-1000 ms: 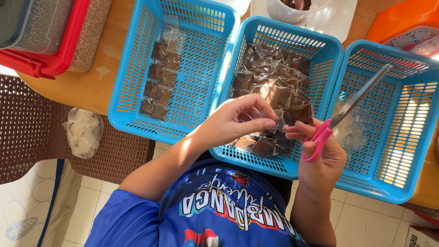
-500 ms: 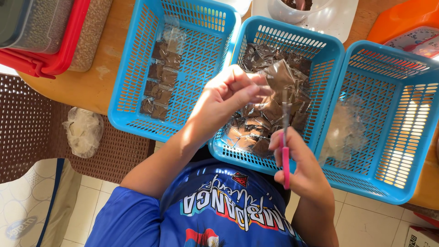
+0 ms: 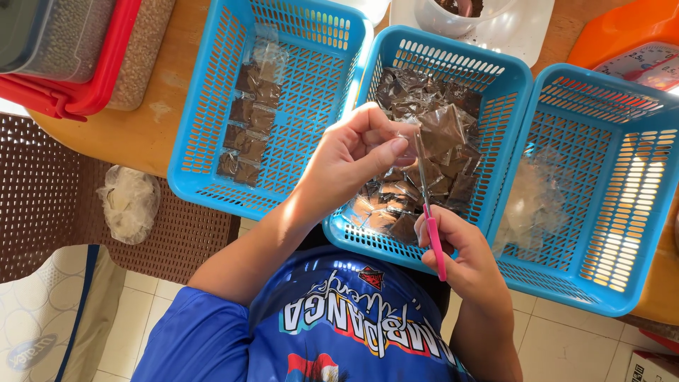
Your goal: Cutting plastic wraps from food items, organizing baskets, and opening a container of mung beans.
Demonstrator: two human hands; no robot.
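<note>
My left hand (image 3: 357, 159) pinches a small clear packet of brown stuff (image 3: 440, 131) above the middle blue basket (image 3: 495, 67). My right hand (image 3: 460, 258) grips pink-handled scissors (image 3: 428, 205), blades pointing up and touching the packet's left edge beside my left fingers. The middle basket is piled with several similar brown packets (image 3: 417, 184). The left blue basket (image 3: 205, 120) holds a neat column of brown packets (image 3: 247, 127). The right blue basket (image 3: 622, 177) contains clear plastic scraps (image 3: 534, 201).
A red-lidded container (image 3: 64, 56) of grains stands at the far left of the wooden table (image 3: 155, 120). A white bowl (image 3: 460, 14) and an orange scale (image 3: 629, 42) sit at the back. A crumpled plastic bag (image 3: 127, 201) lies on a brown woven chair.
My right hand swung the scissors from the right basket over to the middle one, blades now upright against the packet. My left hand lifted the packet slightly.
</note>
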